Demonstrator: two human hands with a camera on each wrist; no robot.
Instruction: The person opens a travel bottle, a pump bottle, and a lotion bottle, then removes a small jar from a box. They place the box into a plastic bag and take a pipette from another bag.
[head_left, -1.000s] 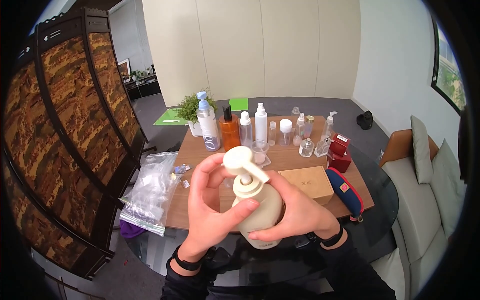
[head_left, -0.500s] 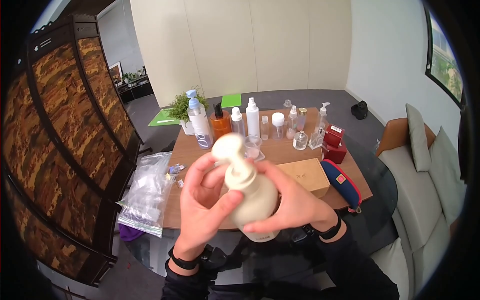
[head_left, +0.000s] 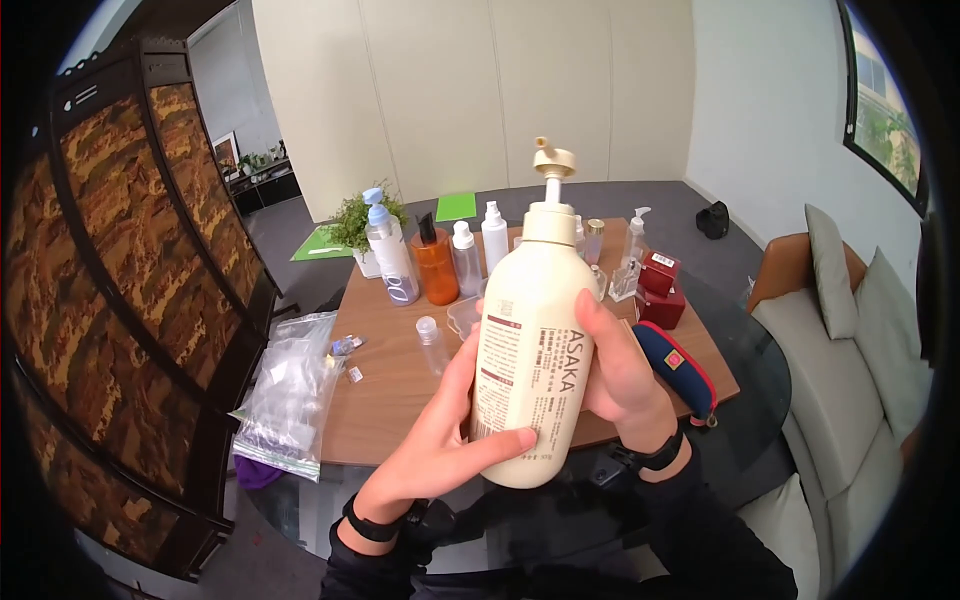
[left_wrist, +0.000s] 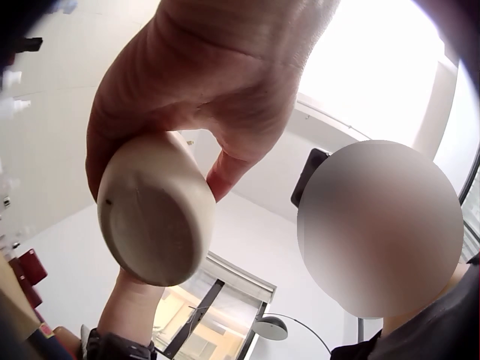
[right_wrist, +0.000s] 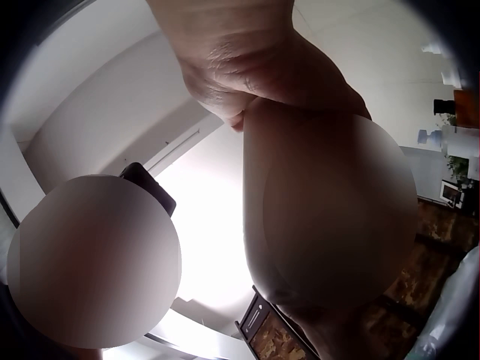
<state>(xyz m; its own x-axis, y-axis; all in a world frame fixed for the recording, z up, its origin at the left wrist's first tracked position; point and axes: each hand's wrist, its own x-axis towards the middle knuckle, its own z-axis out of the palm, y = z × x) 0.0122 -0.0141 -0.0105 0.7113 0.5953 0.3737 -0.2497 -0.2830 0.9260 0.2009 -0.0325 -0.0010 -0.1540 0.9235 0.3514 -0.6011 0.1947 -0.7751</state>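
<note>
Both hands hold a cream pump bottle [head_left: 525, 350] up over the near edge of the table, its printed "ASAKA" label facing the head camera. The pump head stands at the top, spout pointing away. My left hand [head_left: 430, 440] grips the lower left side, thumb across the label. On the right side, my right hand [head_left: 625, 375] holds the bottle with its thumb up along the edge; its other fingers are hidden behind. In the left wrist view the underside of the bottle [left_wrist: 154, 225] shows below the left hand [left_wrist: 202, 67].
On the wooden table [head_left: 385, 400] stand a blue-topped pump bottle [head_left: 390, 255], an amber bottle [head_left: 434, 265], several clear and white bottles and red boxes [head_left: 660, 290]. A clear plastic bag [head_left: 290, 390] lies left, a navy pouch [head_left: 675, 370] right. A small clear bottle [head_left: 432, 345] is near the left hand.
The bottle has been tipped from leaning toward me to nearly upright, bringing its label into view. My left hand has gone from the pump neck down to the lower body.
</note>
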